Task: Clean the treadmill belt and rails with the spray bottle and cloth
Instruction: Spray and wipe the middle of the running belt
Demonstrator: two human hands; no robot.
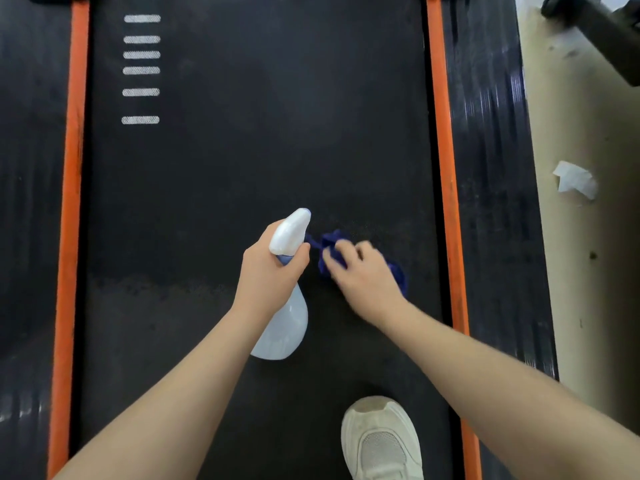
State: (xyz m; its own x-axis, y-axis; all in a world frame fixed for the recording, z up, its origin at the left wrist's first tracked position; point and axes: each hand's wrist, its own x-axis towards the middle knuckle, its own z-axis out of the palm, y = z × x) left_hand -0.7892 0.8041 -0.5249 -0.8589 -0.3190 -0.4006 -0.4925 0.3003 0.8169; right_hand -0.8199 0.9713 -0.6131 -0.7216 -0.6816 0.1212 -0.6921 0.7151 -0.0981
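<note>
I see left hand (pixel 273 271) wrapped round neck of spray bottle (pixel 285 327), nozzle forward, over treadmill belt (pixel 214 188) centre. Right hand (pixel 363 275) presses blue cloth (pixel 330 249) on belt, nearer right orange rail (pixel 446 174), fingers bent over it. White shoe (pixel 381 441) at belt's near edge.

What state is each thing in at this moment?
Spray bottle: held upright in left hand.
Blue cloth: bunched on the belt, under right hand.
White shoe: standing on the belt.
Crumpled tissue: lying on the floor beside the treadmill.
</note>
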